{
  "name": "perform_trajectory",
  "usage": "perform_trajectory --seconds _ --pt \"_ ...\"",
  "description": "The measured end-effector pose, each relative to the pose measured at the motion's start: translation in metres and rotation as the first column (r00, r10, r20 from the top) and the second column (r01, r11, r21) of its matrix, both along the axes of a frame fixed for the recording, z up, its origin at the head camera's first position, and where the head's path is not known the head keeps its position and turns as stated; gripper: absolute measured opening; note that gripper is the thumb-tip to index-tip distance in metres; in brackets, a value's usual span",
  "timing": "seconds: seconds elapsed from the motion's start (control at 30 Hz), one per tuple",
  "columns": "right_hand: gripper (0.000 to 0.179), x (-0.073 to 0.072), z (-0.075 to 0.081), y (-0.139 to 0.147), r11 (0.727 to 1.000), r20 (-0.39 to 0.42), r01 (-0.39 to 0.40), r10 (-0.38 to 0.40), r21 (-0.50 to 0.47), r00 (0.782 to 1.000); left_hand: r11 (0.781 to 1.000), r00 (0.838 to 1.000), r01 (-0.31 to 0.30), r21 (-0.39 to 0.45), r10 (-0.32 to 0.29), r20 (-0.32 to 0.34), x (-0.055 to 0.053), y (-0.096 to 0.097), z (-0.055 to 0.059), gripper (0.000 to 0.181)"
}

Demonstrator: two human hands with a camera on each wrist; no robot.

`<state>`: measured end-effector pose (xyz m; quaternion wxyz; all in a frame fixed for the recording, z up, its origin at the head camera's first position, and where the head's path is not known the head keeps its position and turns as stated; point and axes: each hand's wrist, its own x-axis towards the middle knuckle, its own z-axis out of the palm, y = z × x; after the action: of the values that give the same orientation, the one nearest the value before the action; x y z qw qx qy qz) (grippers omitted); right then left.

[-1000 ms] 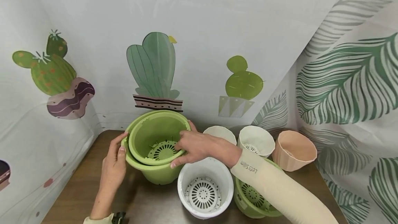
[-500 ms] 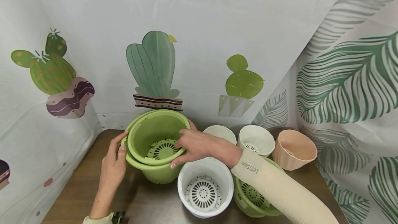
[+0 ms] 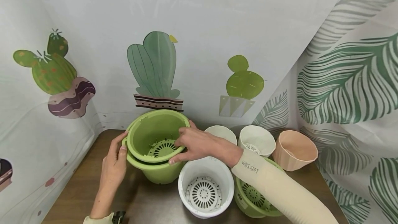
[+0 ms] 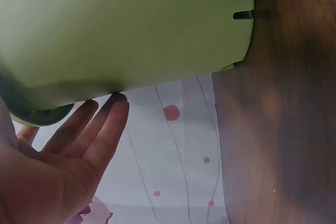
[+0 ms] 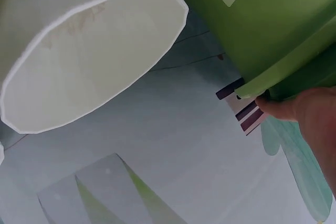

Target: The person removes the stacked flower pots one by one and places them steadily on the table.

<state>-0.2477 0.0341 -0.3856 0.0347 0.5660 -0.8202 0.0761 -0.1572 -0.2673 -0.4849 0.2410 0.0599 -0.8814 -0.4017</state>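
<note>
Two green plastic flower pots are nested at the table's back left in the head view. The inner pot has a slotted base and sits tilted in the outer pot, with a dark gap between their front rims. My left hand holds the outer pot's left rim, thumb on top. In the left wrist view its fingers lie against that pot's side. Across from it, my right hand grips the inner pot's right rim, several fingers inside it, thumb at the front. The right wrist view shows only part of this hand.
A white pot stands just in front of the right hand. Another green pot is partly under the right forearm. Two white faceted pots and a peach one line the back. A printed cloth hangs behind the table.
The inner pot's front rim has risen slightly under my right hand, and a dark gap shows between the two rims. My left hand has stayed in place.
</note>
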Motion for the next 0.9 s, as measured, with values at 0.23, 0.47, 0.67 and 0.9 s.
perform_trajectory --seconds 0.23,0.47,0.67,0.9 --pt "0.048 0.0001 0.001 -0.0011 1.0 -0.035 0.003 -0.004 -0.025 0.999 1.0 1.0 -0.006 0.008 0.006 0.022 0.0007 0.0004 0.0011 0.045" --pt "0.048 0.0007 0.0017 -0.0014 0.998 -0.057 0.0 -0.004 -0.057 0.998 1.0 0.999 -0.007 0.016 0.007 0.043 0.001 0.0001 0.0012 0.044" --pt "0.045 0.0012 0.0041 -0.0005 0.998 -0.047 0.011 -0.014 -0.06 0.999 1.0 0.999 -0.006 0.027 0.004 0.051 0.0009 -0.0008 0.0001 0.044" --pt "0.045 0.0016 0.0068 0.0007 0.996 -0.031 0.013 -0.016 -0.087 0.999 1.0 0.998 -0.007 0.028 0.005 0.062 0.0008 -0.0004 0.0014 0.044"
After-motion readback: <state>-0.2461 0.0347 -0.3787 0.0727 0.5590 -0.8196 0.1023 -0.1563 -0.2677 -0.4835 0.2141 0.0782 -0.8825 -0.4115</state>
